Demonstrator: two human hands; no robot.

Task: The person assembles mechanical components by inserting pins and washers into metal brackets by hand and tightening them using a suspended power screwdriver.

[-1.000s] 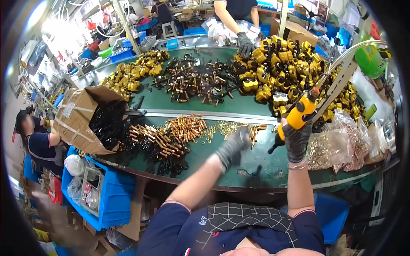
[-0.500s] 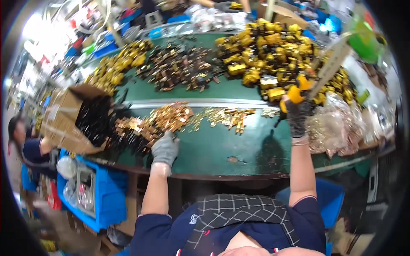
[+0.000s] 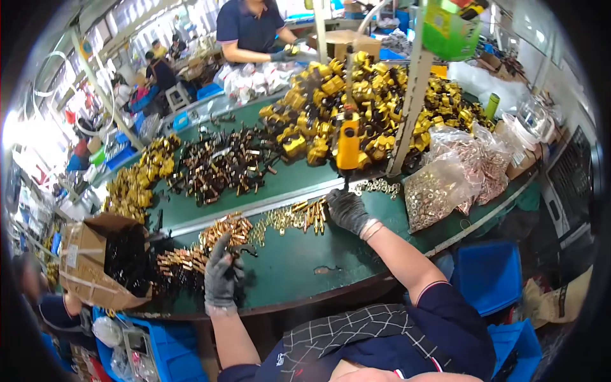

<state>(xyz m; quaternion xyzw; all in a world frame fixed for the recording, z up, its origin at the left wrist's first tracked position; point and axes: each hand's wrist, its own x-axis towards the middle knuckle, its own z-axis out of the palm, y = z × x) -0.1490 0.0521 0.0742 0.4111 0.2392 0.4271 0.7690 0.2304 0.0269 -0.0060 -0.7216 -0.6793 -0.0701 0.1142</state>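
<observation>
My left hand [image 3: 221, 280], in a grey glove, pinches a small black lever-shaped part [image 3: 245, 250] between thumb and fingers, just above the front pile of copper-coloured pins [image 3: 224, 232]. My right hand [image 3: 349, 212], gloved in dark grey, reaches down to the table at the right end of a row of brass-coloured pins [image 3: 314, 215]. Its fingers are curled together, and what they hold, if anything, is hidden. A yellow electric screwdriver [image 3: 348, 145] hangs upright just beyond the right hand, apart from it. Small brass rings [image 3: 280, 221] lie between the two hands.
A cardboard box [image 3: 86, 270] of black parts lies tipped at the left. Yellow-and-black castings [image 3: 305, 137] are heaped at the back. Clear bags of washers [image 3: 439, 191] sit right, by an upright metal post [image 3: 410, 108]. A co-worker [image 3: 248, 32] stands across the table.
My right hand has let go of the yellow screwdriver and moved left and down to the pins. My left hand has lifted from the pile with a black part. The view has shifted.
</observation>
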